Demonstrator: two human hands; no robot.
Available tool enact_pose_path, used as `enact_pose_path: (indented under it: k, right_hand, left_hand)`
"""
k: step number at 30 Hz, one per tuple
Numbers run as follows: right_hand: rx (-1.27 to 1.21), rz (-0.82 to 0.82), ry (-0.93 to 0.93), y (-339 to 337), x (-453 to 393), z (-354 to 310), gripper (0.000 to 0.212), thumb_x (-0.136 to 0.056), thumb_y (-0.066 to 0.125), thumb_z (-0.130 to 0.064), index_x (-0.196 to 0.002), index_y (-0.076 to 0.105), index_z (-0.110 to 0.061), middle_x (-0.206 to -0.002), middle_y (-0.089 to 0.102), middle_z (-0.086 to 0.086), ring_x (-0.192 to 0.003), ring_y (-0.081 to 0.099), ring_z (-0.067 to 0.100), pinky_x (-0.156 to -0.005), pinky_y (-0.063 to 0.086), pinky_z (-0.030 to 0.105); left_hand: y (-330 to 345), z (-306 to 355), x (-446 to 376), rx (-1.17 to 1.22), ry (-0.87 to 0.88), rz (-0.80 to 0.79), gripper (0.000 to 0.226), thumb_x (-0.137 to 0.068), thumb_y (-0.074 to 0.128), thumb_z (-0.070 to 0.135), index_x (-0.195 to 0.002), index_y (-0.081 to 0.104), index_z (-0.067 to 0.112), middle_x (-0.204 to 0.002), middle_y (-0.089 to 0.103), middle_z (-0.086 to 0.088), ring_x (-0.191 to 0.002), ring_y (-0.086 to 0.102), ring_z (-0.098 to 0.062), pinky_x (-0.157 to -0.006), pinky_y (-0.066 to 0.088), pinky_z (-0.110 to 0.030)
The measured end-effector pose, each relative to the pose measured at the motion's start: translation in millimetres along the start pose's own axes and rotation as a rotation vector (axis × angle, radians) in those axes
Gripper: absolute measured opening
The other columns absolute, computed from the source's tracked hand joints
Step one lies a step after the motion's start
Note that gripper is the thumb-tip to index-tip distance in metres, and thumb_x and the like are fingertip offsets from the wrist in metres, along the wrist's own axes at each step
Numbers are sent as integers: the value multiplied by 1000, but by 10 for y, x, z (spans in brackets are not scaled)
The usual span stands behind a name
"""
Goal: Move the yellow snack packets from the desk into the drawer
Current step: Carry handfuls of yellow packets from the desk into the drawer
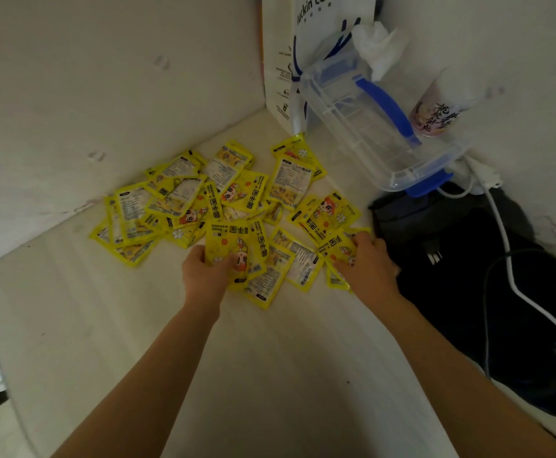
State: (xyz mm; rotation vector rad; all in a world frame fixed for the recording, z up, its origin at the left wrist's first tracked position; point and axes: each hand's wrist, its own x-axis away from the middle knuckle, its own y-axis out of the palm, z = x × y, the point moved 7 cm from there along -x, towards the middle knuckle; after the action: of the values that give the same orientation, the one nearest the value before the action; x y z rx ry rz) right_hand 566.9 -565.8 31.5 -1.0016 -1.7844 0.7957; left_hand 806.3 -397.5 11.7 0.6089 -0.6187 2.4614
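Several yellow snack packets [237,200] lie scattered in an overlapping heap on the white desk [270,375], toward its back corner. My left hand [205,276] grips the near edge of one packet [227,242] at the front of the heap, thumb on top. My right hand [367,264] grips another yellow packet [337,246] at the heap's right side, fingers curled over its edge. Both forearms reach in from the bottom of the view. No drawer is in view.
A clear plastic box with blue clips [369,127] leans at the back right, beside a white paper bag [303,61] and a printed cup [435,107]. A black bag [468,276] with a white cable [508,259] lies right of the packets. Walls close the corner.
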Motion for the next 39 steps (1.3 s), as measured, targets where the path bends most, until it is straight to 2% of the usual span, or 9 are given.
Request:
enact_pose_path:
  k: [6, 9, 11, 14, 19, 23, 29, 34, 39]
  right_hand:
    - [-70, -12, -258, -192, -100, -303, 47, -81, 72, -30, -105, 33, -24, -112, 51, 1, -93, 60, 23, -82, 51, 48]
    - [-129, -134, -352, -175, -267, -504, 64, -78, 76, -23, -124, 32, -26, -115, 49, -6, -93, 60, 15, -79, 53, 37]
    - [57, -238, -415, -48, -470, -582, 69, -77, 77, -26, -133, 37, -18, -119, 48, -2, -102, 57, 18, -83, 50, 35]
    - [357, -302, -479, 72, -714, -669, 46, -79, 73, -36, -112, 57, -8, -119, 49, 12, -108, 51, 30, -88, 47, 41]
    - [564, -378, -466, 92, -876, -764, 59, -79, 71, -41, -130, 50, -19, -153, 27, 4, -139, 18, 37, -108, 26, 48]
    - [606, -396, -434, 109, -950, -768, 51, -78, 70, -44, -116, 56, -14, -137, 44, 8, -142, 14, 37, -109, 21, 48]
    - [629, -293, -479, 78, -899, -753, 55, -82, 64, -47, -122, 50, -12, -131, 43, 16, -129, 33, 34, -103, 28, 44]
    - [475, -358, -475, 31, -788, -648, 50, -85, 63, -45, -118, 47, -10, -116, 52, 14, -103, 54, 28, -84, 44, 37]
    - [293, -274, -420, -170, -577, -569, 50, -89, 63, -36, -121, 44, -2, -123, 57, 14, -108, 55, 27, -72, 35, 27]
  left_hand:
    - [-22, -60, 211, -69, 41, -130, 21, -76, 76, 7, -84, 61, 18, -79, 68, -1, -66, 63, -13, -57, 52, -26]
    - [57, -12, 223, -72, 52, -174, 22, -75, 77, 8, -86, 63, 21, -81, 70, 2, -70, 67, -13, -64, 57, -30]
    - [128, 48, 198, -59, 62, -194, 23, -75, 77, 8, -87, 64, 23, -84, 71, 1, -74, 68, -15, -68, 57, -33]
    - [247, 181, 139, -41, 89, -217, 22, -77, 76, 8, -86, 63, 23, -81, 71, 3, -69, 68, -10, -62, 55, -28]
    - [391, 302, 6, -34, 100, -236, 24, -79, 75, 6, -92, 62, 23, -81, 70, 7, -68, 68, -6, -64, 57, -29]
    - [401, 204, -112, -93, 43, -191, 24, -77, 76, 10, -87, 61, 25, -86, 69, 1, -82, 69, -21, -76, 59, -42]
    - [357, 42, -120, -116, -32, -140, 25, -76, 76, 17, -95, 61, 21, -97, 69, -5, -89, 68, -25, -80, 58, -49]
    - [319, -24, -18, -109, -32, -142, 23, -75, 77, 15, -91, 62, 21, -95, 70, -4, -88, 69, -25, -81, 58, -49]
    - [232, -84, 96, -91, -32, -134, 25, -71, 79, 17, -91, 63, 21, -90, 72, -2, -85, 70, -25, -80, 58, -50]
